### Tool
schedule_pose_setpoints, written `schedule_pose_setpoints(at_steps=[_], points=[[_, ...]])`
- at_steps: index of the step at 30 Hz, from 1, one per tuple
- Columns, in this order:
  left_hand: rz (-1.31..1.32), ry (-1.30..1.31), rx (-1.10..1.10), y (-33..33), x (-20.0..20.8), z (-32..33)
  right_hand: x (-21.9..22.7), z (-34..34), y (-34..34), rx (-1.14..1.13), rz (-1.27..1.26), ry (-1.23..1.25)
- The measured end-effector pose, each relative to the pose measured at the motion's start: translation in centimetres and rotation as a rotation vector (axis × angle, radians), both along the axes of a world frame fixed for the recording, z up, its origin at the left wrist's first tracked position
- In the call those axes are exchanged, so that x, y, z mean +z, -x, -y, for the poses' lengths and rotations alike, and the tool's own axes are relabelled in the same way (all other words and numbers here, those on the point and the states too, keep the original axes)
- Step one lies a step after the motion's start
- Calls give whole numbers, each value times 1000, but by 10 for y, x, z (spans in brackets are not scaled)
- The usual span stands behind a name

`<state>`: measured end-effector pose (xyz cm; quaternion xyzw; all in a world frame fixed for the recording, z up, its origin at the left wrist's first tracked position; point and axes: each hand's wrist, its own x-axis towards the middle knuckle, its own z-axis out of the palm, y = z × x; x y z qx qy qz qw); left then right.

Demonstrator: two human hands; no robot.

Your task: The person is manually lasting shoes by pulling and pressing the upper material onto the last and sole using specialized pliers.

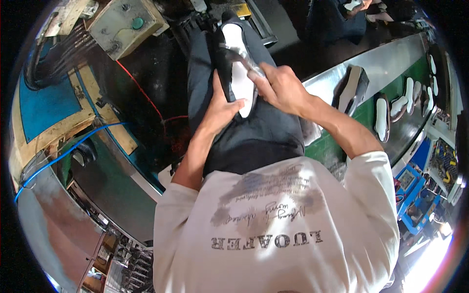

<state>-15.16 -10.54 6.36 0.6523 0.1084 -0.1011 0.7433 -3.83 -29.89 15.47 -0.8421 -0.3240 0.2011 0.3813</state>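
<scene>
A dark shoe [226,73] lies bottom up along my lap, with a long white sole piece [241,84] facing me. My left hand [219,110] grips its near end from the left, the thumb pressing on the white surface and the other fingers mostly hidden behind the side. In my right hand [279,88], closed fingers hold a metal hand tool [249,64]. The tool's blurred head lies over the white sole piece near its narrow middle; whether it is a hammer or pincers I cannot tell.
To the right, a metal-edged conveyor [322,80] with a green belt carries several shoes and a dark shoe [352,90] at its edge. A machine box with a green button [137,23] stands at upper left. A blue hose [63,155] crosses the left side. Another person [337,19] sits beyond.
</scene>
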Motion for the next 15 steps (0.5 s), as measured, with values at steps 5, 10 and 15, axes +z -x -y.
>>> schedule_pose_setpoints(at_steps=[5, 10, 15], points=[[-122, -116, -3, 0, 13, -8, -21, 10, -28, 146, 55, 353], [-27, -478, -281, -14, 149, -121, 45, 27, -22, -195, -201, 100], [107, -381, -164, -114, 181, -124, 38, 42, -4, -247, -178, -38]])
